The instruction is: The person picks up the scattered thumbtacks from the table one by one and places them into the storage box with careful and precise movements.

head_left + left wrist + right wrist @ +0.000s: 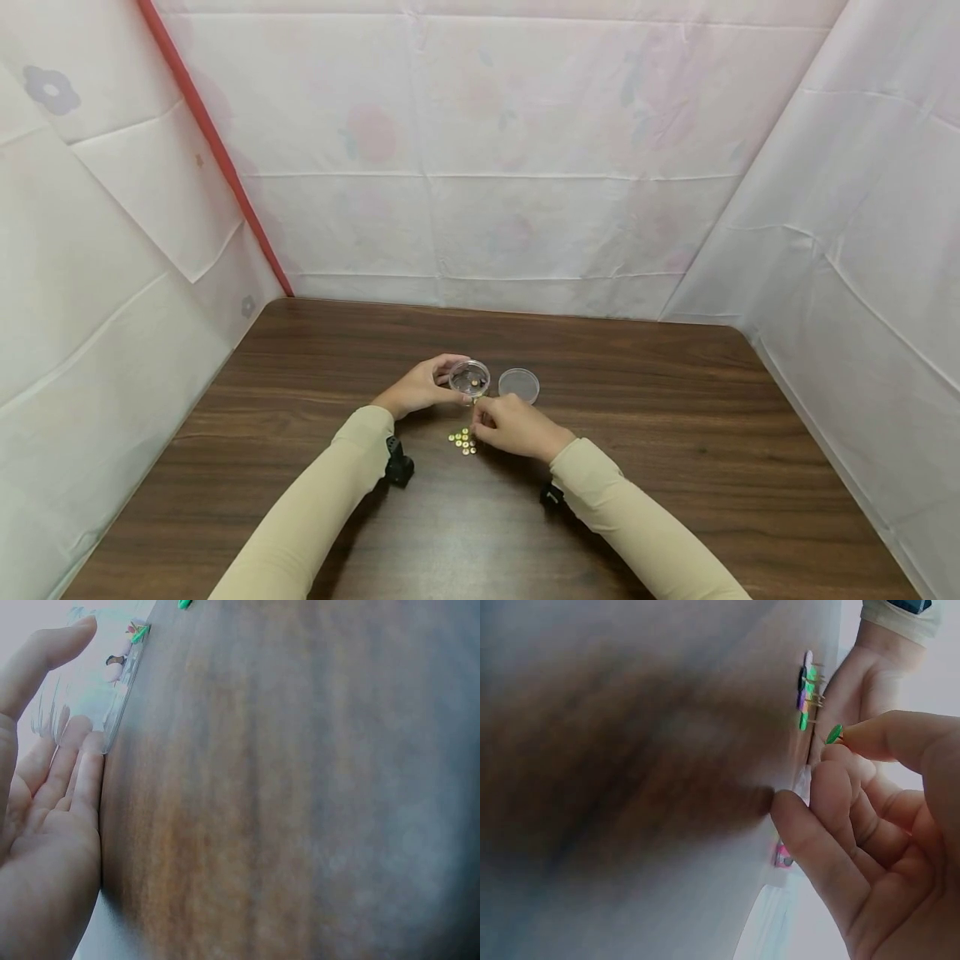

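Thumbtack: green-headed tack, held off the table in the right fingertips, between the container and the tack group.
Right hand: thumb and finger of the right hand pinch the tack.
Loose tacks: tack group lies just beside the right fingertips, pins up.
Container: clear round container, beyond the tack group; small pieces inside.
Left hand: left hand grips the container's side, thumb opposite fingers.
Lid: clear round lid, just right of the container.
Table: brown wood-grain table.
Surround: pale printed cloth; red strip at left.
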A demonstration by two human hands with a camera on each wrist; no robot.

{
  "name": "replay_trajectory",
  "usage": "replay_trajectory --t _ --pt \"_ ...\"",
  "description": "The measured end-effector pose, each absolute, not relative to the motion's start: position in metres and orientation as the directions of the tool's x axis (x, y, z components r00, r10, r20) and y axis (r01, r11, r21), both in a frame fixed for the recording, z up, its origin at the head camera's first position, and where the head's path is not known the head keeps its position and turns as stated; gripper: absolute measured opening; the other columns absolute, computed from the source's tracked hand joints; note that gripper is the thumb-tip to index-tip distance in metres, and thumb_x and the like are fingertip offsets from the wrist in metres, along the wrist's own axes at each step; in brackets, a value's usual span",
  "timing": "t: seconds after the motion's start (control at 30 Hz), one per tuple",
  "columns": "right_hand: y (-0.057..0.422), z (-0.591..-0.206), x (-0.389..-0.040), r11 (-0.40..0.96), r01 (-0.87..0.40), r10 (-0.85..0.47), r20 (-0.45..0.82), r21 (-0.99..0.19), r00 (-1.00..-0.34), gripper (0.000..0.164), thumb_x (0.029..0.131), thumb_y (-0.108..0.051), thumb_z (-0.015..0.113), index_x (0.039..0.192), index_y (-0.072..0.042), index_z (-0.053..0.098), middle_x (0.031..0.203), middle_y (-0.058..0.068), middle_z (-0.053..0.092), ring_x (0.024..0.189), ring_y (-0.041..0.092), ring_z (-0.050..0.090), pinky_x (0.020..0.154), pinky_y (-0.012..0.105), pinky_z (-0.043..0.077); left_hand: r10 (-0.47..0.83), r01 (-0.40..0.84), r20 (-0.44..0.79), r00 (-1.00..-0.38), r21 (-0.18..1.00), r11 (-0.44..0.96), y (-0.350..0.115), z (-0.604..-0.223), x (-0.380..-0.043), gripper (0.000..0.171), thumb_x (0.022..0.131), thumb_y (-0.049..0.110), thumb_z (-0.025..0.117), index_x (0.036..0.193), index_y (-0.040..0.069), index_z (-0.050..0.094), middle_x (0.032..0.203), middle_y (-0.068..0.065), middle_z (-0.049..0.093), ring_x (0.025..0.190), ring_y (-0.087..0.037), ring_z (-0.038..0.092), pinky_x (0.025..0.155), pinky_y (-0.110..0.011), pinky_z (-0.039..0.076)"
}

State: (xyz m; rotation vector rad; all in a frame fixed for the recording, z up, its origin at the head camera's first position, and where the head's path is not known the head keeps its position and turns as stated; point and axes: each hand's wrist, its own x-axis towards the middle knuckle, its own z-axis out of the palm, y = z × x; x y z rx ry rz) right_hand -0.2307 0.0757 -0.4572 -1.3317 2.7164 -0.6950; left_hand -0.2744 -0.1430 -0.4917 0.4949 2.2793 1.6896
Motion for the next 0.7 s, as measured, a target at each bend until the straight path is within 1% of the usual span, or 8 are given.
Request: replay_trajectory --t 0.17,0.3,0.4,0.5,0.6,0.7 --pt "0.077 -0.457 -0.238 0.515 -0.718 -0.723 0.212 -0.468 -0.657 0.006 0.089 -0.018 0.06 0.083 -0.017 0.06 0.063 -0.013 0.058 0.053 -0.003 0.049 0.047 0.015 0.045 0.42 0.113 -0.013 -0.907 0.956 0.272 -0.143 -0.492 -0.275 0.068 0.072 0.023 0.081 0.131 0.026 0.049 0.128 0.0 0.054 0.123 -0.016 0.041 0.11 -0.045 0.034" --pt "0.079 -0.456 -0.244 0.521 -0.688 -0.671 0.255 -0.506 -0.696 0.005 0.09 -0.019 0.059 0.086 -0.017 0.06 0.062 -0.012 0.058 0.05 -0.001 0.047 0.043 0.016 0.044 0.424 0.101 -0.023 -0.906 0.958 0.268 -0.144 -0.493 -0.276 0.068 0.073 0.022 0.081 0.133 0.025 0.048 0.13 -0.001 0.052 0.125 -0.018 0.04 0.11 -0.045 0.033" --pt "0.081 -0.454 -0.249 0.529 -0.685 -0.643 0.29 -0.501 -0.709 0.005 0.09 -0.019 0.059 0.086 -0.017 0.061 0.063 -0.011 0.056 0.049 0.0 0.046 0.042 0.017 0.043 0.43 0.095 -0.028 -0.902 0.96 0.263 -0.144 -0.493 -0.276 0.069 0.074 0.019 0.079 0.135 0.022 0.047 0.132 -0.004 0.05 0.126 -0.02 0.038 0.111 -0.047 0.031" --pt "0.083 -0.451 -0.252 0.534 -0.683 -0.619 0.32 -0.498 -0.717 0.005 0.09 -0.019 0.06 0.086 -0.016 0.061 0.063 -0.011 0.057 0.051 0.001 0.047 0.043 0.018 0.044 0.447 0.094 -0.033 -0.894 0.961 0.261 -0.144 -0.49 -0.276 0.071 0.075 0.017 0.079 0.137 0.017 0.044 0.134 -0.01 0.049 0.127 -0.023 0.037 0.112 -0.048 0.029" --pt "0.083 -0.449 -0.255 0.545 -0.67 -0.597 0.328 -0.503 -0.732 0.005 0.09 -0.02 0.06 0.086 -0.016 0.062 0.064 -0.011 0.059 0.053 0.0 0.049 0.045 0.019 0.046 0.459 0.104 -0.034 -0.888 0.957 0.272 -0.142 -0.477 -0.269 0.072 0.076 0.015 0.077 0.139 0.01 0.042 0.135 -0.015 0.048 0.127 -0.026 0.037 0.111 -0.05 0.03" --pt "0.083 -0.448 -0.26 0.551 -0.662 -0.588 0.326 -0.508 -0.74 0.006 0.091 -0.02 0.06 0.087 -0.016 0.063 0.065 -0.011 0.061 0.053 0.0 0.05 0.045 0.02 0.047 0.459 0.11 -0.032 -0.888 0.954 0.279 -0.141 -0.465 -0.263 0.071 0.077 0.014 0.077 0.138 0.008 0.042 0.134 -0.016 0.048 0.126 -0.027 0.038 0.111 -0.049 0.031"
